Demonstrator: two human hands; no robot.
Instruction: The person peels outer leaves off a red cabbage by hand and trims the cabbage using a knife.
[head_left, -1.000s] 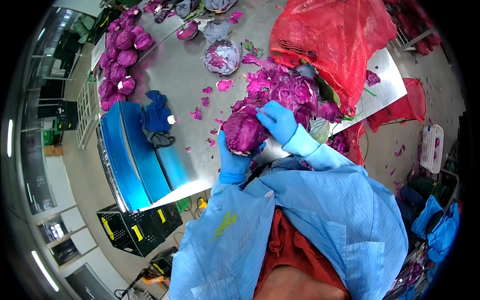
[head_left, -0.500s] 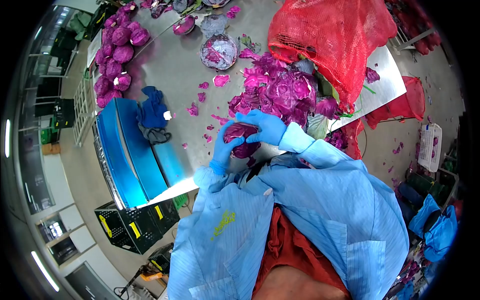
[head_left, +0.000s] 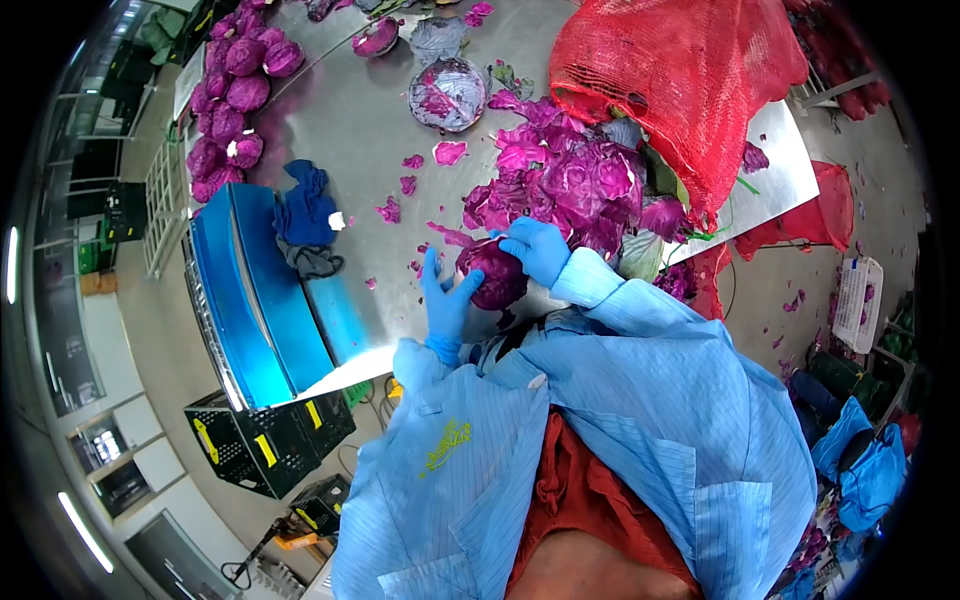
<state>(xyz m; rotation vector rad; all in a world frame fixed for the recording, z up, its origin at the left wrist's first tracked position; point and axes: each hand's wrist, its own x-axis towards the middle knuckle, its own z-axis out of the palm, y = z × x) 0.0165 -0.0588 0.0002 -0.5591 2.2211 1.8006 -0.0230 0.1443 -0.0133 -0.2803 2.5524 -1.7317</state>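
A peeled-looking red cabbage (head_left: 497,276) sits at the table's near edge between my gloved hands. My left hand (head_left: 445,305) is at its left side, fingers spread apart, with the thumb close to or touching the cabbage. My right hand (head_left: 538,250) is at its upper right, fingers bent together at the cabbage's top; whether they pinch a leaf is too small to make out. Just beyond lies a heap of loose purple leaves (head_left: 580,185). A duller whole cabbage (head_left: 447,95) rests farther back on the metal table (head_left: 360,130).
Several purple cabbages (head_left: 247,93) are piled at the back left. A blue box (head_left: 262,290) and a dark blue cloth (head_left: 305,205) lie at the left. A red mesh bag (head_left: 670,80) stands at the right. Black crates (head_left: 262,450) are on the floor.
My left hand has opened away from the cabbage and its fingers have spread. My right hand has drawn in to the cabbage's upper right. The cabbage has turned between them.
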